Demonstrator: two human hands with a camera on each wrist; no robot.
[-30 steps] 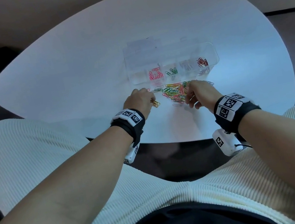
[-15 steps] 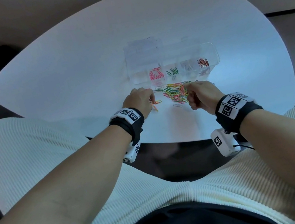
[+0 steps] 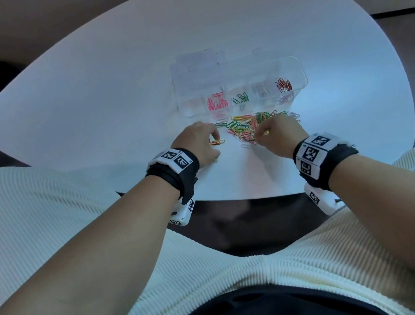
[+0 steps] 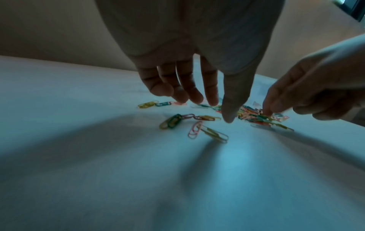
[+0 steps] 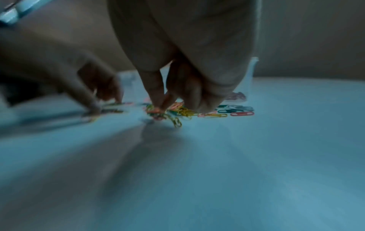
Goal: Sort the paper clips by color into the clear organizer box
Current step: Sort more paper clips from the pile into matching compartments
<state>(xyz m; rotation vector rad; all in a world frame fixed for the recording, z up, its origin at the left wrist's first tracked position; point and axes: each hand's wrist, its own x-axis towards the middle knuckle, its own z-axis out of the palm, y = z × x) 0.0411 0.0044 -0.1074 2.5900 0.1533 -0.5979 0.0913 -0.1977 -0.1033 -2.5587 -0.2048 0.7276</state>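
A heap of mixed-colour paper clips [image 3: 246,126] lies on the white table [image 3: 108,97], just in front of the clear organizer box [image 3: 296,71]. The box holds pink clips [image 3: 216,102], green clips [image 3: 240,99], pale clips [image 3: 262,91] and red clips [image 3: 283,85] in separate compartments. My right hand [image 3: 261,134] pinches a clip between thumb and forefinger at the heap's near edge [image 5: 161,107]. My left hand [image 3: 211,140] hangs to the left of the heap with relaxed fingers [image 4: 220,111] and holds nothing. Loose clips [image 4: 170,123] lie under it.
The box's clear lid [image 3: 195,68] stands open behind it. A few stray clips [image 5: 242,113] lie right of the heap. The table's near edge [image 3: 235,199] is just behind my wrists, with my lap below it.
The right hand's fingers have drawn together into a pinch at the heap's near edge. The left hand has barely moved.
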